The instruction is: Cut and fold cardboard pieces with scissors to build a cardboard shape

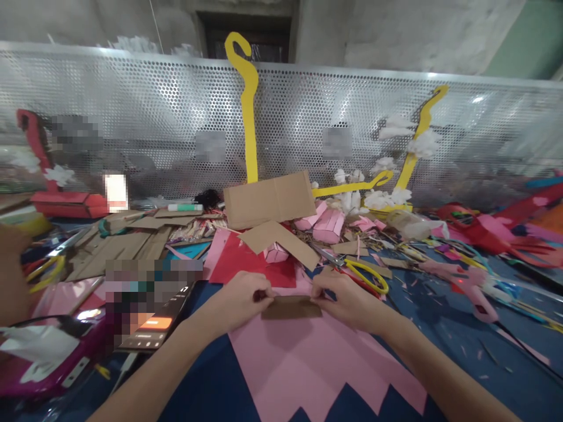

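Observation:
Between my two hands a small brown cardboard piece [291, 308] sits over a pink paper sheet [303, 357] with a zigzag-cut near edge. The fingers of my left hand [246, 296] pinch its left end. At the other end, my right hand [343, 296] has thumb and fingers closed on it as well. Just beyond the hands lie red paper [240, 258] and an angled brown cardboard piece [284, 237]. Scissors with yellow handles [367, 275] rest right beside my right hand.
A pink glue gun [466, 284] with a cord lies at right. On the left are a phone [153, 337], a purple case [57, 363] and another person's arm [13, 269]. Behind stand a yellow hooked cutout [249, 117], a cardboard panel [270, 200] and a perforated metal screen [176, 105].

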`<state>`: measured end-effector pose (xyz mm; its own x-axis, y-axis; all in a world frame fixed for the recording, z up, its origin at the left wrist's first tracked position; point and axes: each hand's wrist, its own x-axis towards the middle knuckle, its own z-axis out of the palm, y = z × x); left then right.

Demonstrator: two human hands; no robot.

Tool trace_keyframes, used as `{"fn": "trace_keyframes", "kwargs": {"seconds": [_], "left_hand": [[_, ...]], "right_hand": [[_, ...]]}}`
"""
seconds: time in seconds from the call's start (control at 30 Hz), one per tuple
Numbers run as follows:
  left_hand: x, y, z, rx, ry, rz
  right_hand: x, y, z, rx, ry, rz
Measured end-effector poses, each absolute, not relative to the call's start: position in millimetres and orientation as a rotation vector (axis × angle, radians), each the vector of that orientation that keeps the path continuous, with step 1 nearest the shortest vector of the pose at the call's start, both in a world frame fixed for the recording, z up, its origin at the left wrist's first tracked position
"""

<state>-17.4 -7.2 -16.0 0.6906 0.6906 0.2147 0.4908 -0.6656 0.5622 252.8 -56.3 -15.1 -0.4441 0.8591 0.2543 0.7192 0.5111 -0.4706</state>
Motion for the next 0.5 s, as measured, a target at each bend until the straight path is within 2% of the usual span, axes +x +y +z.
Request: {"fn": "trace_keyframes", "kwargs": {"seconds": [0.5], "left_hand": [[-14.2,-5.0,-17.2,2.397,1.023,0.588]], "right_hand": [[251.9,-55.0,-18.7,-1.392,-2.289,0.367]]}}
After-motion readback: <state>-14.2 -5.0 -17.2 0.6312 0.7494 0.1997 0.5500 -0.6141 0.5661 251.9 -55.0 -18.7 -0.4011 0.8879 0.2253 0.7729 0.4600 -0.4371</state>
